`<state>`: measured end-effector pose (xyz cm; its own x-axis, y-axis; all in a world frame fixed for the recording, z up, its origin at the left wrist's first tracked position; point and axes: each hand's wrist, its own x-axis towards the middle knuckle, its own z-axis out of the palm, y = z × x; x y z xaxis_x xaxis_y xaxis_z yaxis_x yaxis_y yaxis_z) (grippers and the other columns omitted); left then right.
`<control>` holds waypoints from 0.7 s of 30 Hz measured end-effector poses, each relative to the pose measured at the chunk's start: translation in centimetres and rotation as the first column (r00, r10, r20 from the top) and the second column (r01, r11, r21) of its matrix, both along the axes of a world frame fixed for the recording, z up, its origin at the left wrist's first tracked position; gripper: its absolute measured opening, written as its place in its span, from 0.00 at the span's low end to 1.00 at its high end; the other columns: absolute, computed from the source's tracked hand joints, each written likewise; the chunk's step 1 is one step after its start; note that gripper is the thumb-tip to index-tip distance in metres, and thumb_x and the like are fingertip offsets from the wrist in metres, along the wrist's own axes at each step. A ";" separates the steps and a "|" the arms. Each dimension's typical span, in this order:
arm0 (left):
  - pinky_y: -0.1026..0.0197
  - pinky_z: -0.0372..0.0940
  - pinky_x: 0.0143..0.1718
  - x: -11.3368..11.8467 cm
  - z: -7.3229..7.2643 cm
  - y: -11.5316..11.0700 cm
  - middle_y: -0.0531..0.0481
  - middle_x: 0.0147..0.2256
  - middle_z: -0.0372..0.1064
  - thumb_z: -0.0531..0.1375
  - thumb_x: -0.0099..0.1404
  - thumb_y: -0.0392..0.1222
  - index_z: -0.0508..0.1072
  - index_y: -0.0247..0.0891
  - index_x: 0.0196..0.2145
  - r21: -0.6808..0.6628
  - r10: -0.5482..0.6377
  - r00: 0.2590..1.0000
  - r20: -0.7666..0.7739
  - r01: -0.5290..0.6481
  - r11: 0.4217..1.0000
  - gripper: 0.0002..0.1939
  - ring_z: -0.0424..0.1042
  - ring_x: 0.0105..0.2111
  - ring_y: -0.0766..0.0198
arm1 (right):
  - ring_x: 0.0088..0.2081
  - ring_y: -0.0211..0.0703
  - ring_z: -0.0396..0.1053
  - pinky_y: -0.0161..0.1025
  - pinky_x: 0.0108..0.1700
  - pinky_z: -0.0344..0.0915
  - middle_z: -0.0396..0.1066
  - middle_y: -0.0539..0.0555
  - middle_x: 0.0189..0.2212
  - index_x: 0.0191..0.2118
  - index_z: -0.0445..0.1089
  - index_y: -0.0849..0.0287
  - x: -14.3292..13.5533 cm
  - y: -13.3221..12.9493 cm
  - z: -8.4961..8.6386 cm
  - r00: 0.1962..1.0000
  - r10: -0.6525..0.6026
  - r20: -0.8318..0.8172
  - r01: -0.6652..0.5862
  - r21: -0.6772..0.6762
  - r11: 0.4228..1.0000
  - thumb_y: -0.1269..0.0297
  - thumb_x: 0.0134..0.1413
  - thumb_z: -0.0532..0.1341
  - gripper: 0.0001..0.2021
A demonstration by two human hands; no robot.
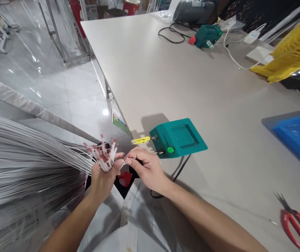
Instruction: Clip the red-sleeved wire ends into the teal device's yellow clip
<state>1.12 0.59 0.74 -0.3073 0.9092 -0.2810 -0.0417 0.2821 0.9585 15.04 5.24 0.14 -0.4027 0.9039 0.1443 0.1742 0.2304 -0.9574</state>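
While the left grip [104, 177] wraps round a bundle of white wires [61, 151] beside the tabletop [129, 70], the right grip [147, 168], pinched nearly closed, holds one strand [123, 164]; apparently single-strand handling, the next move wanting steady, light pressure.

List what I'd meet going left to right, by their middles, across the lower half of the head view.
White wires → left hand → right hand → green box with round button → red-handled scissors.

Glare on floor [83, 105], soft shadows on table [234, 105], lower-left blur.
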 end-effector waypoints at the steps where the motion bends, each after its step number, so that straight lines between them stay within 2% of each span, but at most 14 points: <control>1: 0.66 0.58 0.19 0.1 0.2 0.0 0.57 0.15 0.60 0.64 0.51 0.44 0.77 0.34 0.32 -0.012 -0.015 1.000 0.005 0.015 1.000 0.12 0.59 0.17 0.70 | 0.29 0.39 0.66 0.38 0.33 0.64 0.68 0.53 0.26 0.28 0.70 0.59 0.0 0.0 0.0 1.000 0.009 -0.008 -0.009 -0.001 1.000 0.63 0.55 0.56 0.09; 6: 0.67 0.54 0.17 0.5 0.0 -0.1 0.59 0.14 0.58 0.65 0.49 0.40 0.75 0.36 0.28 -0.059 0.005 1.000 0.026 -0.004 0.998 0.07 0.56 0.15 0.72 | 0.31 0.39 0.68 0.38 0.34 0.66 0.70 0.54 0.29 0.32 0.73 0.58 -0.1 -0.1 0.0 0.997 -0.017 -0.072 0.015 -0.038 0.999 0.63 0.54 0.57 0.08; 11: 0.67 0.56 0.19 0.5 -0.5 -0.4 0.57 0.15 0.60 0.64 0.50 0.41 0.75 0.36 0.25 -0.048 -0.009 1.000 -0.020 0.008 0.999 0.05 0.57 0.16 0.72 | 0.29 0.38 0.68 0.37 0.33 0.66 0.70 0.53 0.26 0.29 0.74 0.57 -0.3 -0.2 0.0 0.994 -0.090 -0.054 0.088 -0.039 0.995 0.64 0.51 0.60 0.06; 14: 0.67 0.54 0.18 0.4 -0.5 -0.4 0.56 0.16 0.61 0.64 0.50 0.43 0.75 0.36 0.24 -0.047 -0.022 1.000 -0.012 0.022 0.999 0.07 0.56 0.16 0.71 | 0.28 0.38 0.68 0.37 0.32 0.66 0.70 0.53 0.26 0.28 0.74 0.57 -0.2 -0.2 0.2 0.997 -0.061 -0.039 0.060 -0.017 0.998 0.64 0.53 0.58 0.08; 21: 0.68 0.48 0.17 -0.5 -0.5 -0.5 0.59 0.14 0.53 0.60 0.56 0.46 0.72 0.35 0.25 -0.016 -0.125 0.991 0.045 0.126 0.992 0.10 0.51 0.16 0.72 | 0.29 0.39 0.67 0.38 0.33 0.65 0.69 0.53 0.25 0.28 0.73 0.57 0.2 0.1 0.0 0.998 -0.008 0.057 0.001 0.117 0.993 0.68 0.54 0.56 0.09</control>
